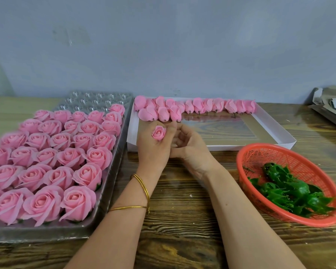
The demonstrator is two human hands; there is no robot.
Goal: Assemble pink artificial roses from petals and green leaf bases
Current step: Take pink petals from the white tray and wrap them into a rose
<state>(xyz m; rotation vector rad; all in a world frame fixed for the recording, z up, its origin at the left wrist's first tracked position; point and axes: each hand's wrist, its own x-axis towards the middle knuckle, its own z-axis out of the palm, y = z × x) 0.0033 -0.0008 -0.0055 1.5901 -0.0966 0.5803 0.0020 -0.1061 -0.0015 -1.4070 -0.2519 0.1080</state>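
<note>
My left hand (153,152) holds a small pink rose bud (159,133) between its fingers, over the front left corner of a white shallow box (275,137). My right hand (192,148) lies right beside it. Its fingers are curled against the left hand's fingers, and whether they grip anything is hidden. Several pink petal buds (202,105) with short stems lie in rows along the box's far edge. Green leaf bases (291,189) are piled in a red mesh basket (248,152) at the right.
A clear plastic cell tray (107,206) on the left holds several finished pink roses (47,167); its far cells hold nothing. Folded papers (330,105) lie at the far right. Everything stands on a wooden table against a grey wall.
</note>
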